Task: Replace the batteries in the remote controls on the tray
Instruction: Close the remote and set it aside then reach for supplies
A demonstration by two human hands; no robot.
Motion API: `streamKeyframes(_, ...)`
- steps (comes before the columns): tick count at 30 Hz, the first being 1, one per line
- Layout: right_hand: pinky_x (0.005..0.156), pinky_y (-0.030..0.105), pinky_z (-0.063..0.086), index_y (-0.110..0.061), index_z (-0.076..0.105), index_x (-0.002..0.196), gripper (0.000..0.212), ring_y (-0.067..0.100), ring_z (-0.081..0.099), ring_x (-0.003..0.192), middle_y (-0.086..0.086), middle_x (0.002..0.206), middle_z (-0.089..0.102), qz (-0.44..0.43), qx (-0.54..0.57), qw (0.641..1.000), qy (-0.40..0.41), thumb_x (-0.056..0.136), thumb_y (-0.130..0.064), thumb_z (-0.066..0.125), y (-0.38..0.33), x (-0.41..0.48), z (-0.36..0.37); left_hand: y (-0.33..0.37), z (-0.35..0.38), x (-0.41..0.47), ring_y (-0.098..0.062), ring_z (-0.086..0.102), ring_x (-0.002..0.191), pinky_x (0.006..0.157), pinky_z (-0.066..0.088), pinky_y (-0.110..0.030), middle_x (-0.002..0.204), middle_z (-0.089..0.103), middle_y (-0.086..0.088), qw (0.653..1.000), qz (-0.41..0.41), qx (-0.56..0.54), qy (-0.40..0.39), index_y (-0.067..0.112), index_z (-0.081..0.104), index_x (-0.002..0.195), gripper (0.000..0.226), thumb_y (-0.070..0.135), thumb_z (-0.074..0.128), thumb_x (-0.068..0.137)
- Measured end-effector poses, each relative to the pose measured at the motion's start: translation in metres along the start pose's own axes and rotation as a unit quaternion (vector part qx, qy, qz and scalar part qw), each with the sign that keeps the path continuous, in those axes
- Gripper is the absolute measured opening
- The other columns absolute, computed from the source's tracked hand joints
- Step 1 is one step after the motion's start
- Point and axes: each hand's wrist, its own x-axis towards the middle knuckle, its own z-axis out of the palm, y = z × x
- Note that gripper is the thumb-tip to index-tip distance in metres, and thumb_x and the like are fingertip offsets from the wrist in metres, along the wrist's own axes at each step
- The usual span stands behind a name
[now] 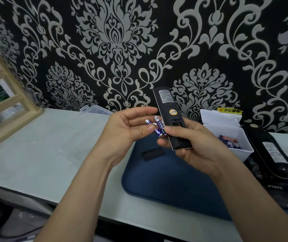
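On the surface (52, 154) sits a blue tray (165, 180). Above it the right hand (197, 145) grips a black remote (171, 116), back up, battery bay open. The left hand (127, 130) pinches two batteries (159, 127) just beside it; the cover (152, 153) lies on the tray.

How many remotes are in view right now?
2. The first remote is in the right hand, above the tray; the second remote lies right of the white box. Others may be hidden.
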Motion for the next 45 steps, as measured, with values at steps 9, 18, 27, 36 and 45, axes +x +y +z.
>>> streamKeyframes(9, 0.035, 0.014, 0.035, -0.011, 0.064, 0.117, 0.049, 0.018, 0.073, 0.069, 0.004, 0.091, 0.075, -0.017, 0.004, 1.0, 0.015, 0.069, -0.015, 0.072, 0.0, -0.003, -0.003, -0.003, 0.012, 0.002, -0.017, 0.072, 0.079, 0.069, 0.055, -0.021, 0.086, 0.076, -0.008, 0.998, 0.014, 0.02, 0.06, 0.009, 0.07, 0.095, 0.028, 0.002, 0.072, 0.068)
streamKeyframes(18, 0.034, 0.013, 0.033, -0.013, 0.064, 0.111, 0.042, 0.016, 0.072, 0.065, 0.005, 0.093, 0.076, -0.02, 0.006, 1.0, 0.02, 0.07, -0.013, 0.07, -0.005, -0.007, -0.007, -0.005, 0.014, 0.001, -0.016, 0.072, 0.082, 0.071, 0.058, -0.022, 0.09, 0.075, -0.007, 0.998, -0.025, -0.055, 0.03, 0.012, 0.072, 0.093, 0.025, 0.006, 0.064, 0.071)
streamKeyframes(27, 0.032, 0.014, 0.032, -0.013, 0.065, 0.102, 0.035, 0.016, 0.071, 0.064, 0.009, 0.08, 0.074, -0.017, -0.018, 1.0, 0.017, 0.067, -0.016, 0.071, -0.007, -0.008, -0.01, -0.003, 0.015, 0.0, -0.02, 0.071, 0.077, 0.07, 0.059, -0.03, 0.087, 0.073, -0.006, 0.995, -0.049, -0.086, 0.01, 0.007, 0.068, 0.101, 0.025, -0.005, 0.052, 0.086)
streamKeyframes(36, 0.035, 0.015, 0.033, -0.015, 0.065, 0.098, 0.03, 0.01, 0.065, 0.059, 0.008, 0.079, 0.072, -0.039, -0.062, 0.997, 0.008, 0.069, -0.019, 0.071, -0.004, -0.006, -0.014, -0.001, 0.02, 0.001, -0.008, 0.025, 0.049, 0.043, 0.016, -0.019, 0.067, 0.057, 0.0, 0.995, -0.055, 0.081, 0.027, 0.015, 0.073, 0.095, 0.016, 0.014, 0.057, 0.093)
streamKeyframes(45, 0.041, 0.024, 0.04, -0.012, 0.068, 0.109, 0.065, 0.019, 0.063, 0.062, 0.016, 0.089, 0.072, -0.022, 0.004, 0.999, 0.031, 0.094, -0.064, 0.032, -0.006, -0.001, -0.008, 0.003, 0.028, -0.003, 0.004, 0.054, 0.052, 0.056, 0.039, -0.005, 0.07, 0.068, 0.003, 0.989, 0.064, 0.117, 0.065, 0.008, 0.072, 0.1, 0.017, 0.0, 0.062, 0.088)
